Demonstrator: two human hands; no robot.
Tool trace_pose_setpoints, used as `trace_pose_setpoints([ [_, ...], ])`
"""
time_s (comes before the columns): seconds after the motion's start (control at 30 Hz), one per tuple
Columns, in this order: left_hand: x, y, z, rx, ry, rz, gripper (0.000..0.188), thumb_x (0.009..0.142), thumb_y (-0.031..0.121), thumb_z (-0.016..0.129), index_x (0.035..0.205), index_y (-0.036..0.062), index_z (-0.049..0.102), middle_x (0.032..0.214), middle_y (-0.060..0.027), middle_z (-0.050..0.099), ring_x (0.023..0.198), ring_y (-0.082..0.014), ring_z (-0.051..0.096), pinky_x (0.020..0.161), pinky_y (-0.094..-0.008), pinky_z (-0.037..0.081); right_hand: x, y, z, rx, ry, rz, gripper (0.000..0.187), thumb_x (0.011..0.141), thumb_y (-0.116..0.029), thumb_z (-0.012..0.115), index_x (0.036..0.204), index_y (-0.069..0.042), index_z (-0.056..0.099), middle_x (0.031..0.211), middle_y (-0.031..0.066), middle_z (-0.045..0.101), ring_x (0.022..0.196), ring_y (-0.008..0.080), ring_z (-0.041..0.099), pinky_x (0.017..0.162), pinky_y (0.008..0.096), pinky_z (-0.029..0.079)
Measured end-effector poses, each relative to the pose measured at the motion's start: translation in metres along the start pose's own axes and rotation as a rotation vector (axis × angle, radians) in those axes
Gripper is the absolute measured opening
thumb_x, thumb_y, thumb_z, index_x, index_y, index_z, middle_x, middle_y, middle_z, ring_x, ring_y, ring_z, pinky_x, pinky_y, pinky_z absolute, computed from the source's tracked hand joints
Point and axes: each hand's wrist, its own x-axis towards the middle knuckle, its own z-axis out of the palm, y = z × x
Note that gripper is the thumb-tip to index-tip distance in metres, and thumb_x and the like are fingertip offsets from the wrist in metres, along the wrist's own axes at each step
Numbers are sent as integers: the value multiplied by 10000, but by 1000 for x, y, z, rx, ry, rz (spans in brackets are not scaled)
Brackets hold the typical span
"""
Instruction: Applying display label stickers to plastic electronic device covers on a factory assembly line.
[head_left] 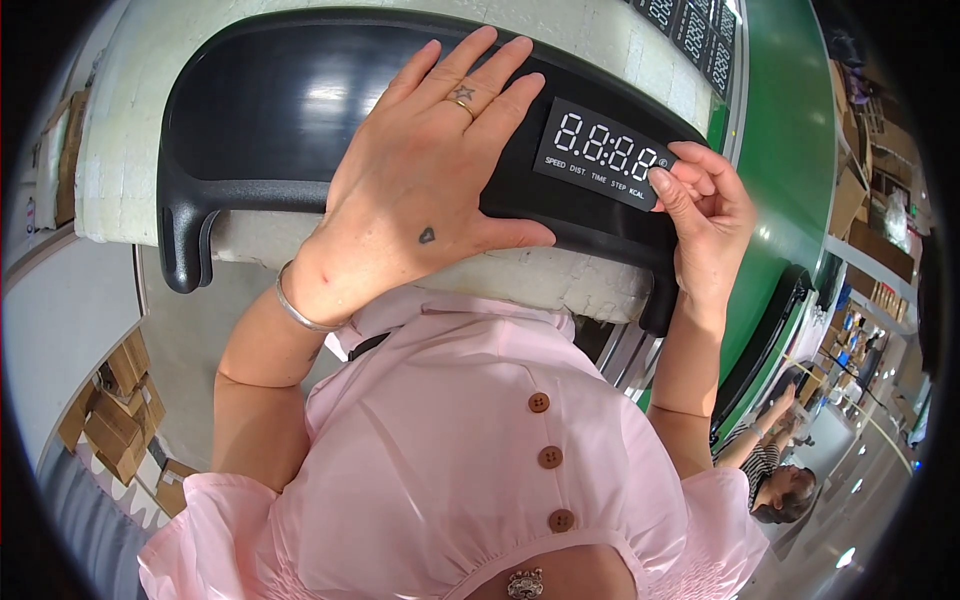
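- The left hand lies flat in the upper middle of the frame, fingers spread and straight, palm pressed down on the glossy black panel; it grips nothing.
- The right hand, at the right of the frame, is loosely curled, its fingertips touching the lower right corner of the display sticker; whether it pinches the edge cannot be told.
- The sticker, dark with white digits, sits on the panel's right part, just beside the left hand.
- The panel spans the top of the frame and rests on a white foam block.
- A green conveyor belt runs down the right side.
- Cardboard boxes are stacked at lower left.
- Another person sits at lower right.
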Motion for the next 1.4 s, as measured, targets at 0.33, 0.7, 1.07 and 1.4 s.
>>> trace_pose_setpoints([
  [0.33,0,-1,1,3,-1,3,917,582,537,777,1286,11,512,1412,-115,449,1324,-324,392,1096,-468,291,1,-3,2,-20,-14,-5,268,780,62,715,1034,14,644,833,39,655,732,74,618,586,205,536],
  [0.7,2,0,0,6,-40,-5,932,594,547,769,1312,22,489,1432,-111,426,1336,-327,373,1106,-469,275,1,-2,1,-2,-8,11,274,778,58,719,1037,9,644,825,38,659,726,68,613,584,205,536],
  [1.07,1,-1,-3,-30,-27,11,918,591,489,803,1318,31,480,1426,-146,429,1330,-352,380,1094,-488,284,1,-3,1,-21,-23,36,264,787,39,722,1038,5,645,813,24,658,703,55,596,582,195,521],
  [1.4,1,-1,-1,-28,-8,17,940,576,494,805,1329,34,479,1417,-124,448,1324,-336,397,1092,-485,293,1,-5,1,-19,-38,47,274,793,42,714,1054,10,635,818,37,667,700,57,594,592,192,519],
])
